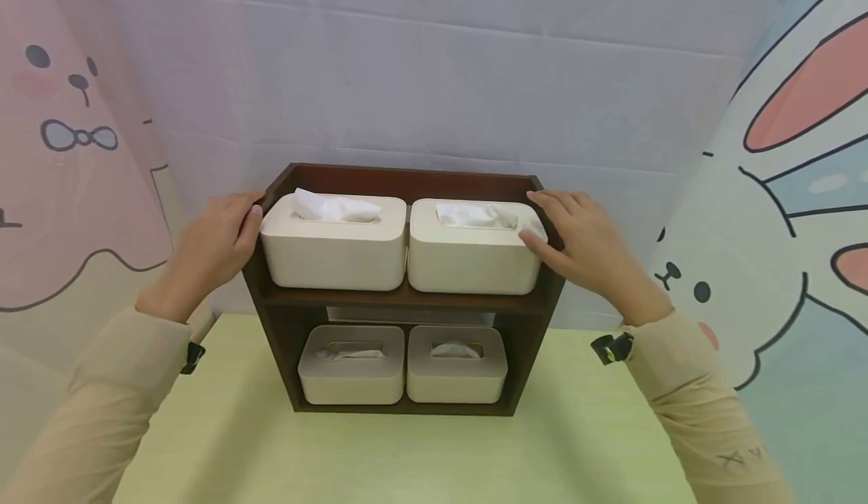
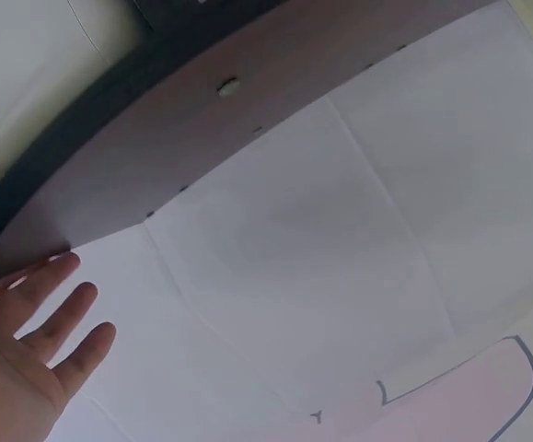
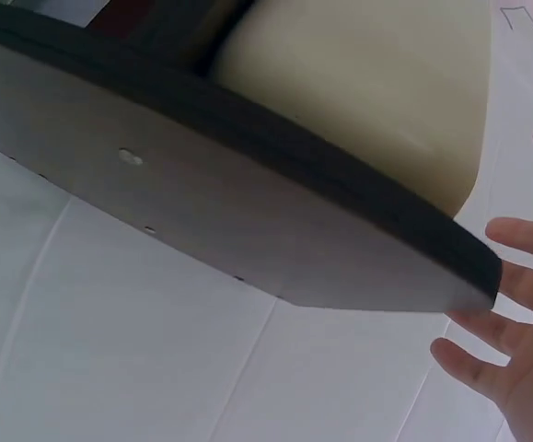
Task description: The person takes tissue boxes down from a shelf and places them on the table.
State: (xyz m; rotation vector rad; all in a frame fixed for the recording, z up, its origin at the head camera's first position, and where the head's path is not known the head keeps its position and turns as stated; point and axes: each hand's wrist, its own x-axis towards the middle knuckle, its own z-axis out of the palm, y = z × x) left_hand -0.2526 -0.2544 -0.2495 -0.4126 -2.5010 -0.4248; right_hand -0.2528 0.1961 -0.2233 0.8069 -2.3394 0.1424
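Observation:
A dark brown two-tier shelf (image 1: 405, 301) stands on the table, its tiers holding white tissue boxes. On the upper tier are a left tissue box (image 1: 332, 259) and a right tissue box (image 1: 475, 267), tissue showing in both slots. Below them sit a lower left tissue box (image 1: 351, 382) and a lower right tissue box (image 1: 456, 382). My left hand (image 1: 213, 244) rests at the shelf's upper left corner, fingers extended along the outer side panel (image 2: 183, 138). At the upper right corner my right hand (image 1: 586, 244) touches the panel with spread fingers, its thumb by the upper right box.
The light green table (image 1: 407, 459) extends in front of the shelf and to both sides. A pale cloth wall (image 1: 434, 90) hangs behind it. Cartoon-printed curtains flank the space, with a rabbit print (image 1: 719, 263) on the right.

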